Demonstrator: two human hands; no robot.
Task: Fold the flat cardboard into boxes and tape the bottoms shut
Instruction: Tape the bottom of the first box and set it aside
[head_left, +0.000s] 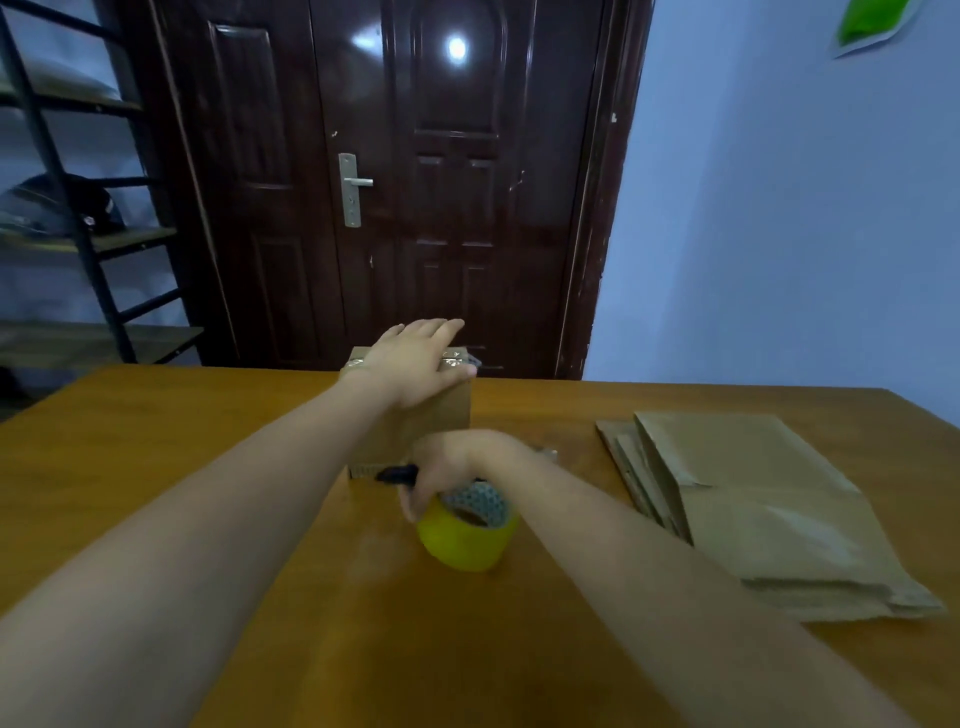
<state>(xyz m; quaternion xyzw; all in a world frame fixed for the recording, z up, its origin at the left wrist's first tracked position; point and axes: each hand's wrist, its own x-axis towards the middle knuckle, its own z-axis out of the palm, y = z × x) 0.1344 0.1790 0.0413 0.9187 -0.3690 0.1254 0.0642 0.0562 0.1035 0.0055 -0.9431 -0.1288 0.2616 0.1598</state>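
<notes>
Our left hand (415, 364) lies flat, fingers straight, on top of the folded box (415, 415), which stands on the surface (208, 467) at 12 o'clock from us, tape visible on its top edge. Our right hand (441, 467) is curled around a black tool (397, 474) and rests on the yellow tape roll (467, 535), just in front of the box. The stack of flat cardboard (753, 509) lies at 3 o'clock, well apart from the box. Behind the surface we see a dark door (395, 182), and at 10 o'clock a shelf rack (78, 244).
</notes>
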